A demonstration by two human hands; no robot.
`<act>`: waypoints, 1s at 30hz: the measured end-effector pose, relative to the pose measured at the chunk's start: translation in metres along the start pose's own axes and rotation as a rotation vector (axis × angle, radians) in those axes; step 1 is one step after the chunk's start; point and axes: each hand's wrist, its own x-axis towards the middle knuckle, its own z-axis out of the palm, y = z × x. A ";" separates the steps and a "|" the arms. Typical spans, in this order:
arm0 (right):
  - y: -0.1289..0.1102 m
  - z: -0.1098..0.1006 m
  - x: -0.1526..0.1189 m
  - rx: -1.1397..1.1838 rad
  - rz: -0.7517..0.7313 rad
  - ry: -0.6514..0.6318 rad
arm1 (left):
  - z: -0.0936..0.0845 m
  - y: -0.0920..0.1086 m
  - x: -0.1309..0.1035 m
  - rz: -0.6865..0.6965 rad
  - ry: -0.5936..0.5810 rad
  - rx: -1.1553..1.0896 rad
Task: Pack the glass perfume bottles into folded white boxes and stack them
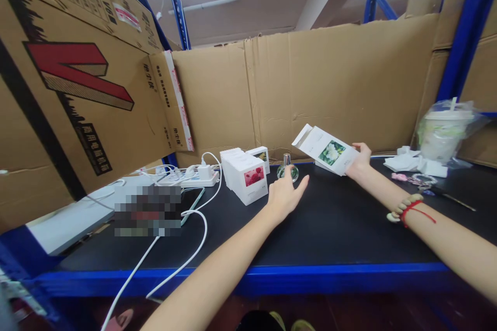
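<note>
A white box with a white flower picture (325, 150) is tilted in the air, its end flap open at the upper left. My right hand (359, 159) grips its lower right end. My left hand (285, 194) has its fingers apart, the index finger in front of a small round glass bottle (294, 172) with a silver cap, standing on the black table. Whether that finger touches the bottle I cannot tell. Left of the bottle stands a row of white boxes (254, 184), the front one with a red flower picture.
A power strip (202, 179) with white cables lies on the left beside a grey flat device (93, 204). On the right are crumpled tissues (407, 160), keys (425, 181) and a bagged drink cup (444, 132). Cardboard walls (341, 77) stand behind and left.
</note>
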 end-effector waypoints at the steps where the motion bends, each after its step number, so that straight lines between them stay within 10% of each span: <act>1: -0.002 0.003 -0.004 0.078 0.067 -0.032 | 0.000 0.000 0.000 -0.005 0.002 -0.040; 12: -0.037 0.030 -0.060 0.233 0.402 -0.632 | 0.006 -0.005 0.009 -0.168 0.357 -0.756; 30: -0.057 0.037 -0.077 0.143 0.274 -0.439 | 0.012 -0.007 0.012 -0.263 0.294 -0.800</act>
